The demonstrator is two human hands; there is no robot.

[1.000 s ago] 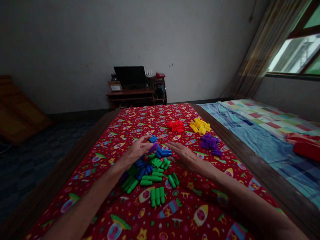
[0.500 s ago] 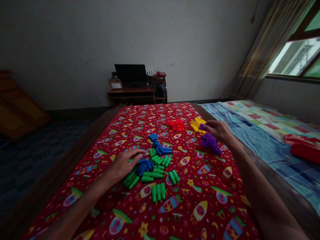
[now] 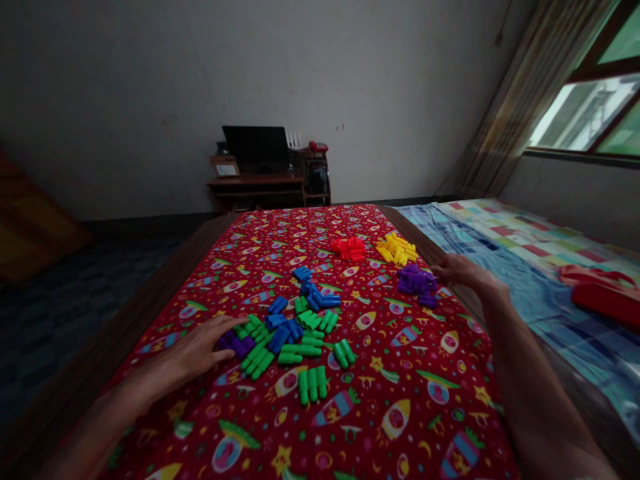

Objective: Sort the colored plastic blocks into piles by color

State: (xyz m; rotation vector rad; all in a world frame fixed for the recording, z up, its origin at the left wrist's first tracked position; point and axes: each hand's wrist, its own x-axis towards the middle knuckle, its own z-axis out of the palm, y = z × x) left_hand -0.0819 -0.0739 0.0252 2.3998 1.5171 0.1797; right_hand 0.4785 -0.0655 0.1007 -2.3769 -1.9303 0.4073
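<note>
At a table spread with a red rocket-print cloth (image 3: 400,400), we watch a person's two bare hands work among plastic pegs grouped by colour. The left hand (image 3: 193,353) lies low on the cloth with fingers spread, its fingertips touching a couple of purple pegs (image 3: 235,343) at the near-left edge of a mixed pile of green and blue pegs (image 3: 290,333); it pinches nothing that we can see. The right hand (image 3: 463,270) rests just beside the purple pile (image 3: 417,280) near the right side of the table, fingers loosely curled toward it; in this dim, distant view we cannot tell whether it holds a peg. Farther back sit a red pile (image 3: 350,248) and a yellow pile (image 3: 397,248), close together but apart.

The risks, as we judge them: the purple pile lies close to the table's right edge (image 3: 435,257), and a brush of the wrist could roll pegs off toward the checked blanket (image 3: 525,267). The left hand's sweep could also drag green pegs along with the purple ones and scatter the pile.

There is open cloth between the mixed pile and the sorted piles, and more in the near foreground, giving both arms room. The left edge runs near the left forearm.
</note>
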